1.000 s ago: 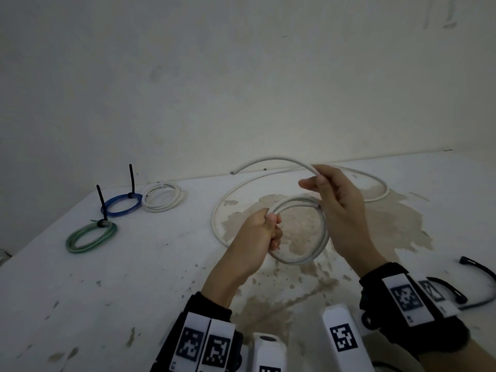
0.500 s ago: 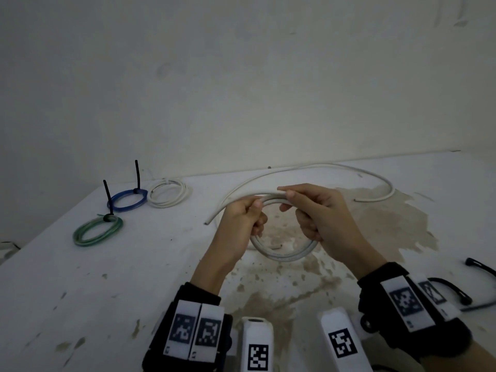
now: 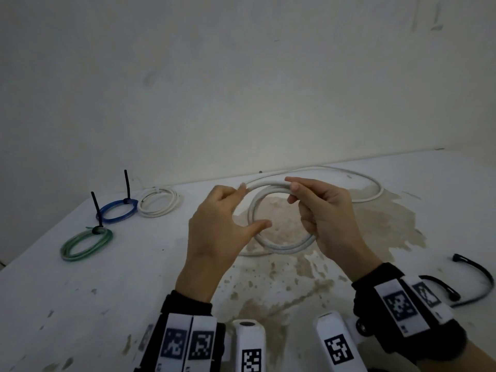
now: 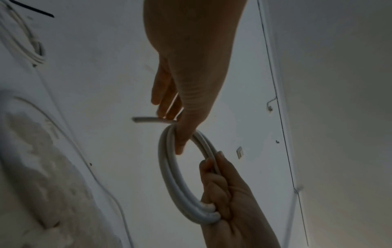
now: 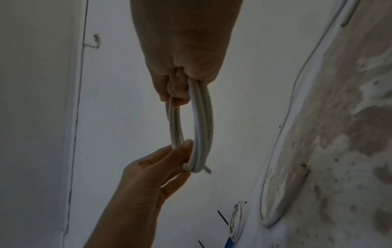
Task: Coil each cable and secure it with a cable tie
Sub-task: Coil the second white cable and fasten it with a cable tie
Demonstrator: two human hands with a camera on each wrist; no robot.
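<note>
A white cable is partly wound into a coil (image 3: 281, 244) held above the stained table (image 3: 107, 304). My right hand (image 3: 308, 208) grips the coil's right side with curled fingers; the right wrist view shows the strands (image 5: 201, 125) running into that fist (image 5: 176, 94). My left hand (image 3: 237, 210) pinches the coil's left side, thumb inside the ring and fingers outside, as the left wrist view (image 4: 180, 132) also shows. The cable's short end (image 4: 146, 120) sticks out by the left fingers. The loose tail (image 3: 375, 186) lies in an arc behind.
Three coils lie at the back left: a green one (image 3: 86, 244) and a blue one (image 3: 116, 210), each with a black tie, and a white one (image 3: 158, 204). Loose black cable ties (image 3: 483, 277) lie at the right. A wall stands behind the table.
The coil has gained a loop and the loose tail on the table is shorter. My left hand went from a fist to a spread pinch; my right hand now grips the coil's right side.
</note>
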